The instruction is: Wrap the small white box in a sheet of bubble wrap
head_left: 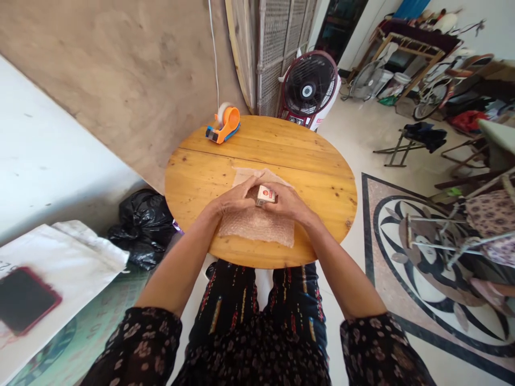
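Note:
A small white box (266, 193) with a red mark on its top lies over a sheet of clear bubble wrap (257, 229) on the round wooden table (317, 155). My right hand (286, 200) is closed around the box's right side, thumb at the near edge and fingers at the far edge. On the other side, my left hand (238, 196) curves open, its thumb and fingers apart, with its thumb tip close to the box. Whether that thumb touches the box I cannot tell. The bubble wrap lies flat under both hands.
An orange and blue tape dispenser (224, 125) stands at the table's far left edge. Behind the table is a fan (309, 86). Black plastic bags (142, 225) and a phone (27, 300) on a white sack are at the left. A folding stool (414, 140) stands to the right.

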Available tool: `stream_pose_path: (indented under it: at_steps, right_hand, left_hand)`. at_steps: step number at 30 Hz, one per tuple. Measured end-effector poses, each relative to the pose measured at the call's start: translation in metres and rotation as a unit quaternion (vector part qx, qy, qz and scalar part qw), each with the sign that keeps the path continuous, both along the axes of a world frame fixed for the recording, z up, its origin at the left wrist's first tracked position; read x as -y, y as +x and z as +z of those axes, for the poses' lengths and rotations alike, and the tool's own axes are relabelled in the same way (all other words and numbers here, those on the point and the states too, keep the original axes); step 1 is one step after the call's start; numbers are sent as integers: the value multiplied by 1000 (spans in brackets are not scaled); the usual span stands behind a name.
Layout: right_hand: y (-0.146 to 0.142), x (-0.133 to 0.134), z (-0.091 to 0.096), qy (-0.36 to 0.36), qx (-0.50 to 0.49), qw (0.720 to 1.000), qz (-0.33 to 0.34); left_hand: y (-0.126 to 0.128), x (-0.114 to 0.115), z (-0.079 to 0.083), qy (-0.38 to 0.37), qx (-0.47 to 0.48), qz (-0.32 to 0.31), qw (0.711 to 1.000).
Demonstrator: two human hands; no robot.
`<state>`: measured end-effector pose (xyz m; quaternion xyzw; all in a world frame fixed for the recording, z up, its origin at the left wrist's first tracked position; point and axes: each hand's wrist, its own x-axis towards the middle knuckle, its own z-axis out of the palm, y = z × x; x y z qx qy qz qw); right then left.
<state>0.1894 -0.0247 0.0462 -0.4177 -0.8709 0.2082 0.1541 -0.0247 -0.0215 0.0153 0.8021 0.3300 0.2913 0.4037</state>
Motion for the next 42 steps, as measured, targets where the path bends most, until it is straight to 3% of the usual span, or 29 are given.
stream_pose_path:
  at_steps: [4,9,18,23,29,42]
  right_hand:
    - [1,1,-4,0,7,1000,16]
    - [12,0,-9,-15,-58,997,40]
    - [17,6,-17,-51,-126,991,11]
    - [16,8,-21,-55,-140,989,-6]
    - [16,9,-23,-52,-136,989,19]
    - [15,11,-26,-43,-133,990,-6]
  left_hand:
    - [1,1,1,-25,25,22,999]
    - [3,1,0,-59,39,34,997]
    - [2,4,2,21,-18,38,999]
    - [2,6,1,-1,-7,41,999]
    - [0,4,-3,-15,-21,56,998]
    - [-2,5,1,-1,-1,37,999]
